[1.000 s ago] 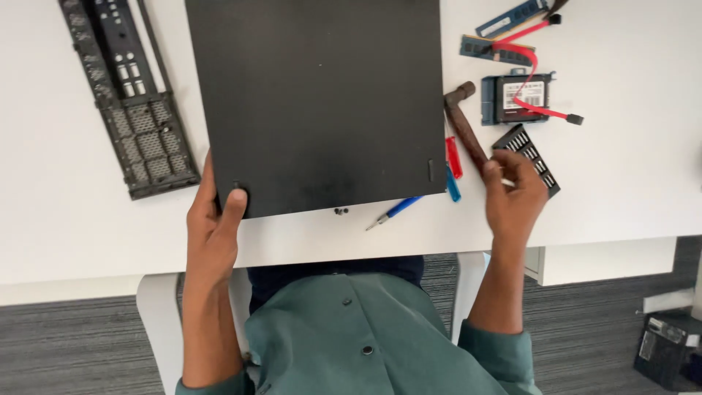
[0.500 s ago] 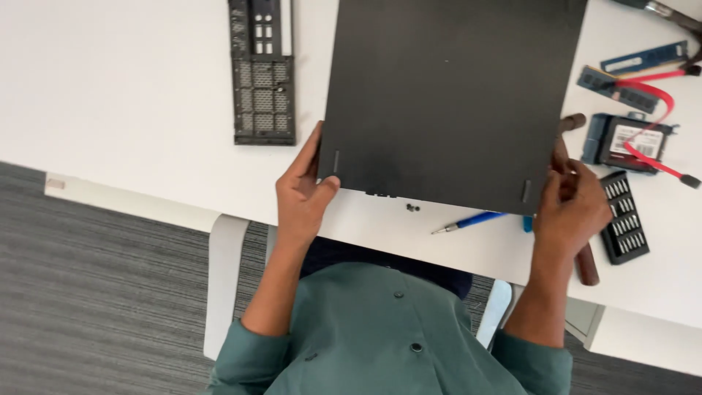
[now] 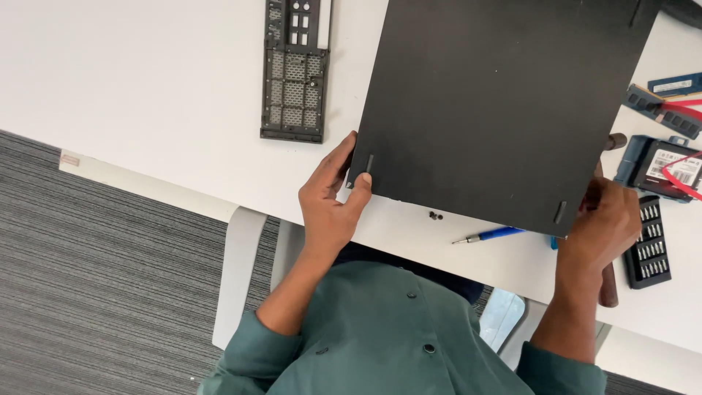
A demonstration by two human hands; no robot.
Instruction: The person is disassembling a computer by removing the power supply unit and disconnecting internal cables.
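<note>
A large flat black computer case (image 3: 497,102) lies on the white table (image 3: 146,95). My left hand (image 3: 330,203) grips its near left corner, thumb on top. Around the near right corner closes my right hand (image 3: 601,228), with its fingers against the case's edge. A wooden-handled hammer (image 3: 607,281) lies under my right hand, mostly hidden. Two small dark screws (image 3: 435,216) rest on the table just below the case's near edge, beside a blue-handled screwdriver (image 3: 488,235).
A black perforated case panel (image 3: 296,69) lies to the left of the case. On the right are a black screwdriver bit set (image 3: 648,241), a drive with red cable (image 3: 662,168) and memory sticks (image 3: 673,86). Grey carpet (image 3: 88,292) lies below the table edge.
The view has swung left and tilted, so the case and table now sit further right. My right hand has moved from the hammer area onto the case's near right corner; my left hand keeps its corner.
</note>
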